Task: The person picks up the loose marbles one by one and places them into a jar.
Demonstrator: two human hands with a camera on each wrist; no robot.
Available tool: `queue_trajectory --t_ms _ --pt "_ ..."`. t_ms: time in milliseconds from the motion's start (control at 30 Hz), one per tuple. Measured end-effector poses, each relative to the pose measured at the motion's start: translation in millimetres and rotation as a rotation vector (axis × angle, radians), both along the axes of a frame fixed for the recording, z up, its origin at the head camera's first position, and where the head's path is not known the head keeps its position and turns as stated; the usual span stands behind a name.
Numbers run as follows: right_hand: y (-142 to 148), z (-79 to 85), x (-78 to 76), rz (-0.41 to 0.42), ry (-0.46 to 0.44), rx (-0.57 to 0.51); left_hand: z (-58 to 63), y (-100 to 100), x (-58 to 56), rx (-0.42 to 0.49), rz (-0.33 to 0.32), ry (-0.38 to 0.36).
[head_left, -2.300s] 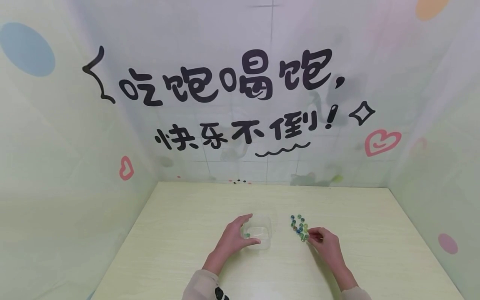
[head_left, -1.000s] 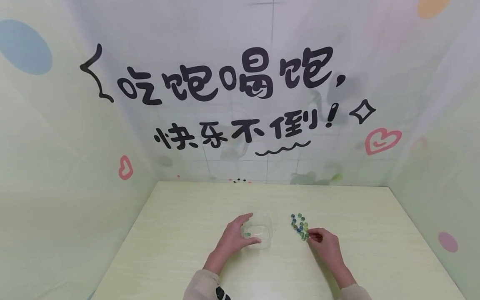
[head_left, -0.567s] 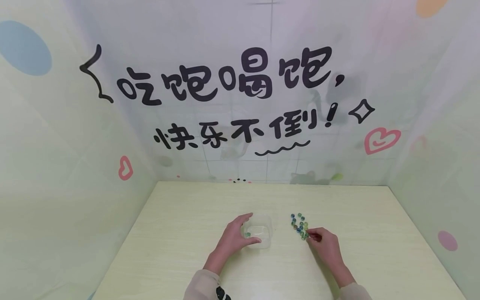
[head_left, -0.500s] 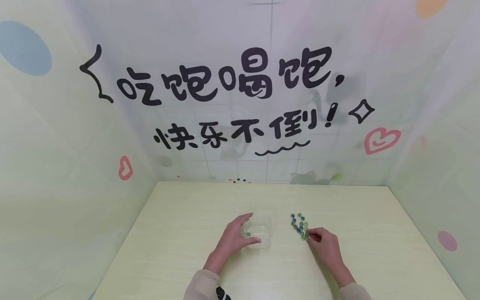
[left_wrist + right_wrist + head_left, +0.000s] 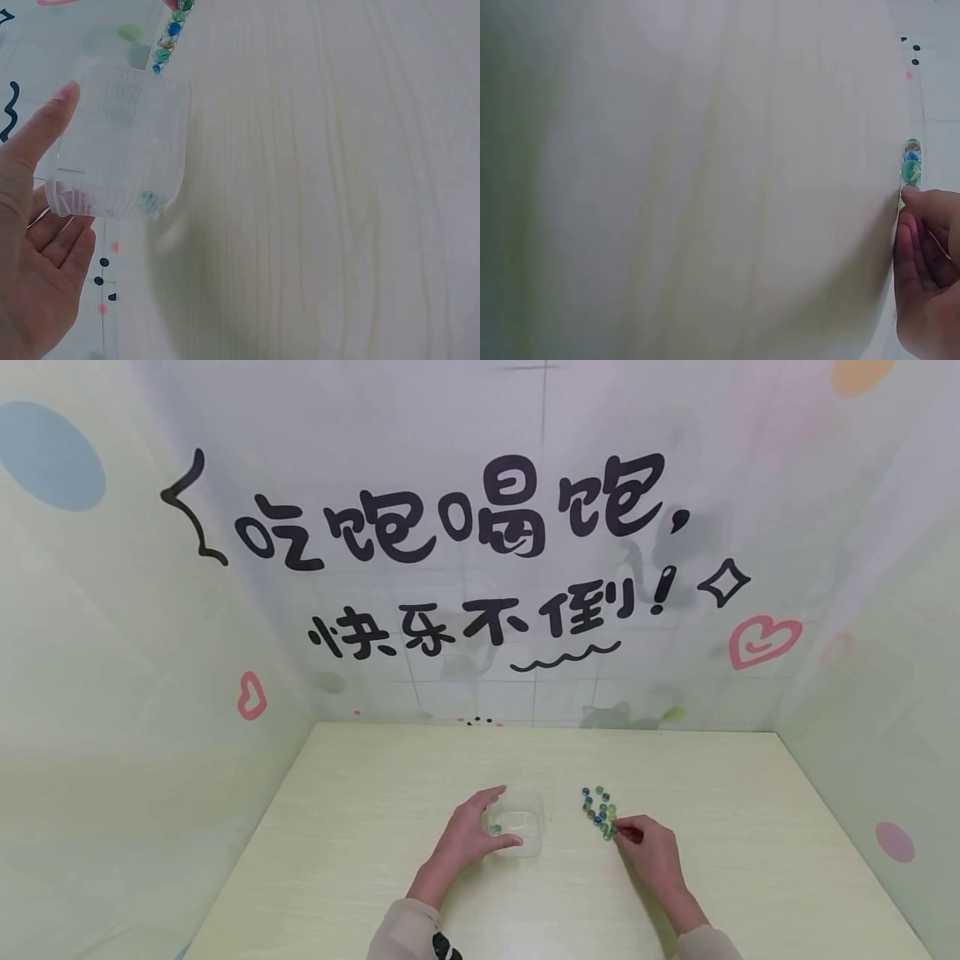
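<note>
Left hand (image 5: 467, 837) curves round the clear box (image 5: 127, 135), with one green marble (image 5: 149, 201) inside. Right of the box, the right hand (image 5: 654, 853) has finger and thumb nearly together at the loose marbles (image 5: 597, 821); can't tell if it holds one. Best pinch softly, so none roll.

Head view looks forward and down; both closer wrist views share marbles (image 5: 174, 28).

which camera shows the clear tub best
Left wrist: the tub is largest there, side-on, a marble visible through its wall. The head view shows it smaller, from above, partly behind the left hand; the right wrist view misses it.
</note>
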State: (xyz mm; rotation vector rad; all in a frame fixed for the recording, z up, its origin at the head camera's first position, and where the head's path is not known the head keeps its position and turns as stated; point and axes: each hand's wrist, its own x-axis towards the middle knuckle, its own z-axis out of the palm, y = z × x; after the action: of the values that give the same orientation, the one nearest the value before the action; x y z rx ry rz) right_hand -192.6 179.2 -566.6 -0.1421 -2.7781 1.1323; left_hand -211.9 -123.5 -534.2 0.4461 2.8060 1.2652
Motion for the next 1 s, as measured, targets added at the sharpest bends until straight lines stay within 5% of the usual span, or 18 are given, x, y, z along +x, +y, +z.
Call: queue_trajectory --t_ms 1000 --pt "0.0 0.7 -2.3 -0.006 0.006 -0.033 0.2 0.5 -1.3 0.005 0.010 -0.015"
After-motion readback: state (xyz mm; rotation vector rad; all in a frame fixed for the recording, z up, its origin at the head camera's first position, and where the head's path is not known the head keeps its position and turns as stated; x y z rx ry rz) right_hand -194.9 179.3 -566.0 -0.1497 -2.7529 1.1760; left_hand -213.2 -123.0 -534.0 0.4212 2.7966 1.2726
